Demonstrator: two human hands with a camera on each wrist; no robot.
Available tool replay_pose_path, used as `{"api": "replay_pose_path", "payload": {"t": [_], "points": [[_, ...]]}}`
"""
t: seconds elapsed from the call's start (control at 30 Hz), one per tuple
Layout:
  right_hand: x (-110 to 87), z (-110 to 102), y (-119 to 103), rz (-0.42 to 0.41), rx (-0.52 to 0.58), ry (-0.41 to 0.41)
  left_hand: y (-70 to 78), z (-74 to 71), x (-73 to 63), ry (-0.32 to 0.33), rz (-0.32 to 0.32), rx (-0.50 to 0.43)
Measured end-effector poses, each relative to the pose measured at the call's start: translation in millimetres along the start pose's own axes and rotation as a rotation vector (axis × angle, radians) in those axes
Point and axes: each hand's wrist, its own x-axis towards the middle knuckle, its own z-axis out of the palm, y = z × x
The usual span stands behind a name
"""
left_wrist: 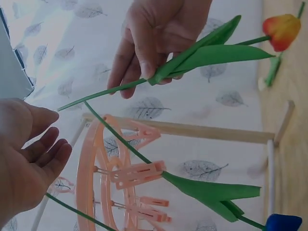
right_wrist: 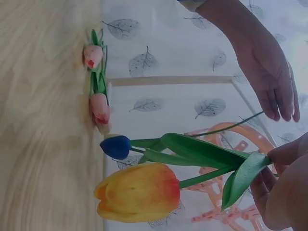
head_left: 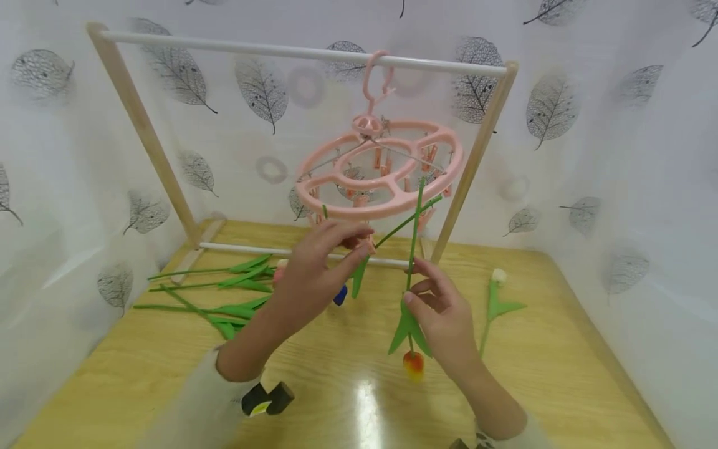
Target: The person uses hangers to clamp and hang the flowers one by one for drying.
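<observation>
My right hand (head_left: 445, 315) pinches an orange-yellow artificial tulip (head_left: 413, 363) near its leaves, bloom hanging down and stem up. My left hand (head_left: 314, 265), its fingers loosely bent, hovers beside the tip of that stem in the left wrist view and holds nothing. Below it, a pink clothespin (left_wrist: 139, 174) grips the stem of a blue tulip (left_wrist: 284, 222), which also hangs bloom down. The clothespin belongs to a pink oval clip hanger (head_left: 387, 202). Another green stem (left_wrist: 79, 211) shows by the hanger; its bloom is out of that view.
A wooden rack with a white top rod (head_left: 235, 45) carries the hanger. Several tulips lie at the left, their green stems (head_left: 196, 271) pointing left, with pink blooms (right_wrist: 99, 108). A white tulip (head_left: 499, 276) lies at the right. Leaf-print curtains (head_left: 583, 156) enclose the wooden table (head_left: 561, 374).
</observation>
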Motion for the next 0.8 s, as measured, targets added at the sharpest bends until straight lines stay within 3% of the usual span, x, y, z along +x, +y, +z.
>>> {"api": "replay_pose_path", "payload": {"t": [0.17,0.37,0.53,0.67,0.8], "points": [[3.4,-11,-7,0.037,0.034,0.059,4.3,12.3,33.5,-0.128,-0.043,0.099],[6.8,-19,-13,0.053,0.05,0.1,-0.3,22.8,68.5,-0.147,-0.017,0.203],[8.1,-22,-16,0.033,0.045,0.115,-2.8,27.3,93.7,-0.245,-0.061,0.256],[8.3,-23,-16,0.018,0.043,0.122,-3.1,27.6,106.0,-0.34,-0.127,0.252],[8.2,-23,-16,0.018,0.037,0.121,-5.0,26.6,108.3,-0.374,-0.136,0.237]]}}
